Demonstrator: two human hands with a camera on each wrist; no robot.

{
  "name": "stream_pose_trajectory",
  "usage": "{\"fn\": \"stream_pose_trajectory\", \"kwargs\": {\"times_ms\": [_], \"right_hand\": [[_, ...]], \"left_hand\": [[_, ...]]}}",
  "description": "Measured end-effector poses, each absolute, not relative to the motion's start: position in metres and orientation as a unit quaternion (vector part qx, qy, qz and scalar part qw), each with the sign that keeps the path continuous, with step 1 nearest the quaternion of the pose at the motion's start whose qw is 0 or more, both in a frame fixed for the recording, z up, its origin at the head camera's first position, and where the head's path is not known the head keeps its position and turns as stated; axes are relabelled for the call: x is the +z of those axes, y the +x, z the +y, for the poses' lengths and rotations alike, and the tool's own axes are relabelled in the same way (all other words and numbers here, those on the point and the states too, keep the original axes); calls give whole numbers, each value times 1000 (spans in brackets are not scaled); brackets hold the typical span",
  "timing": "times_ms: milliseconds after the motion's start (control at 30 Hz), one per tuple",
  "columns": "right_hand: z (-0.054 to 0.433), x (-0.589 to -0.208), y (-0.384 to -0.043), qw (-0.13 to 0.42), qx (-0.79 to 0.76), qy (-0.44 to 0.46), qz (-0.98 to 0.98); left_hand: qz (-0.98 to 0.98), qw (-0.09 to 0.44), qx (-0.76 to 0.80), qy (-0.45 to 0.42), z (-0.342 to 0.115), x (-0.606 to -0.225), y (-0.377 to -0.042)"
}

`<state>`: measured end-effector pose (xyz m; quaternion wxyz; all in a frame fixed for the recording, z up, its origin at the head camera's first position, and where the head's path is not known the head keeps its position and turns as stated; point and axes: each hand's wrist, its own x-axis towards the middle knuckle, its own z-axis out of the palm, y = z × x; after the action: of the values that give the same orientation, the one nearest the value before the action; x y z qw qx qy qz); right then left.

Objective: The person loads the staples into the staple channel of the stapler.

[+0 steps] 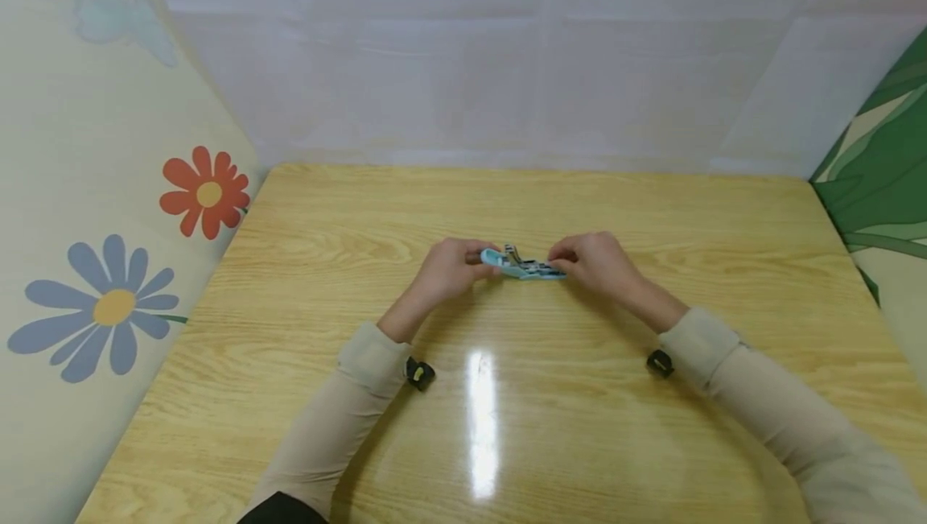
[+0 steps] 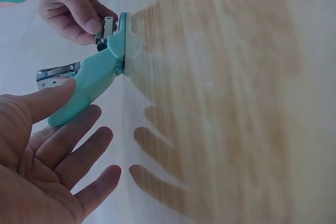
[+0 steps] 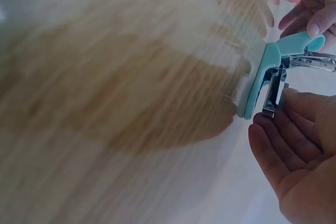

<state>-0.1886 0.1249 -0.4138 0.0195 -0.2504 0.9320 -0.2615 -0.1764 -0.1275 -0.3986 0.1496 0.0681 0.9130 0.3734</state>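
The left hand (image 1: 451, 266) holds one end of a small teal stapler (image 1: 523, 265): its thumb lies along the top of the teal cover while the other fingers (image 2: 79, 148) stay spread and nearly straight below it, so the hold looks more like a light steadying between thumb and fingers than a full grasp. The right hand (image 1: 594, 260) meets the tool from the other side, thumb and curled fingers pinching its metal end (image 2: 106, 27), where the shiny inner part stands up out of the teal body. The stapler hangs open between the two hands, just above or on the wooden table (image 1: 652, 443); I cannot tell which. Held at both ends like this, it seems kept still and spread apart so the metal insides can be got at.

Both wrists come in low from the near edge, the forearms angled inward so that the hands meet near the middle of the tabletop. Pale beige sleeves (image 1: 369, 359) cover the arms to the wrist, each with a small dark camera (image 1: 420, 373) under the cuff. A wall panel with painted flowers (image 1: 206, 192) stands to the left, a green leaf-patterned one (image 1: 891, 178) to the right.
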Motion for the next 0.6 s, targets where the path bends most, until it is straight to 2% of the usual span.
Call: {"fn": "stream_pose_trajectory", "kwargs": {"times_ms": [600], "right_hand": [[122, -417, -185, 6, -219, -272, 937]], "left_hand": [[910, 150, 381, 68, -128, -403, -178]]}}
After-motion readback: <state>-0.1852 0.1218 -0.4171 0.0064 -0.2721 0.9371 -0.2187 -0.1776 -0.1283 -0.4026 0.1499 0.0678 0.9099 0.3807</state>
